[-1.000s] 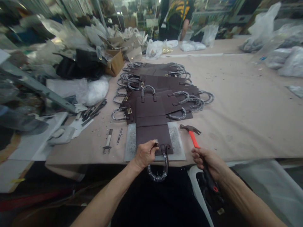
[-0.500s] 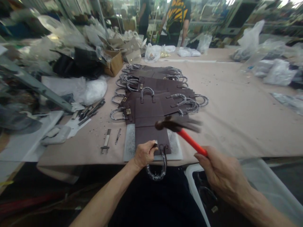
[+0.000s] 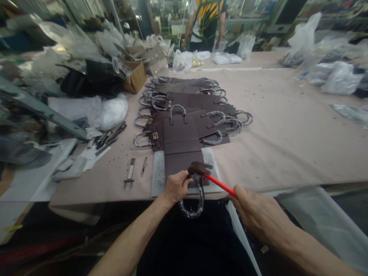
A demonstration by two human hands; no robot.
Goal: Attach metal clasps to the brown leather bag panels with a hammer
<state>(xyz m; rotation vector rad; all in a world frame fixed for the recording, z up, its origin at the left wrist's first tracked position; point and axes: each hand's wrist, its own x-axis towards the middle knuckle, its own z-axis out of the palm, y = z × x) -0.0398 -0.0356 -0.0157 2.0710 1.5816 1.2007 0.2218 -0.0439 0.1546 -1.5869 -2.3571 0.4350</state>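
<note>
A dark brown leather bag panel (image 3: 180, 161) lies on a grey metal plate (image 3: 158, 173) at the table's near edge, its plastic-wrapped handle (image 3: 192, 206) hanging over the edge. My left hand (image 3: 175, 186) pinches a small metal punch upright on the panel beside the handle tab. My right hand (image 3: 255, 212) grips a hammer (image 3: 207, 173) with a red handle; its blurred head is down at the punch top.
Several finished brown panels with wrapped handles (image 3: 189, 111) lie stacked beyond the plate. Small metal tools (image 3: 130, 173) lie left of the plate. Clutter, a cardboard box (image 3: 137, 76) and plastic bags fill the left and far right. A person (image 3: 207, 19) stands at the table's far end.
The hammer rose from resting on the table, swung up over the panel, and has now come down onto the punch. My left hand stayed in place.
</note>
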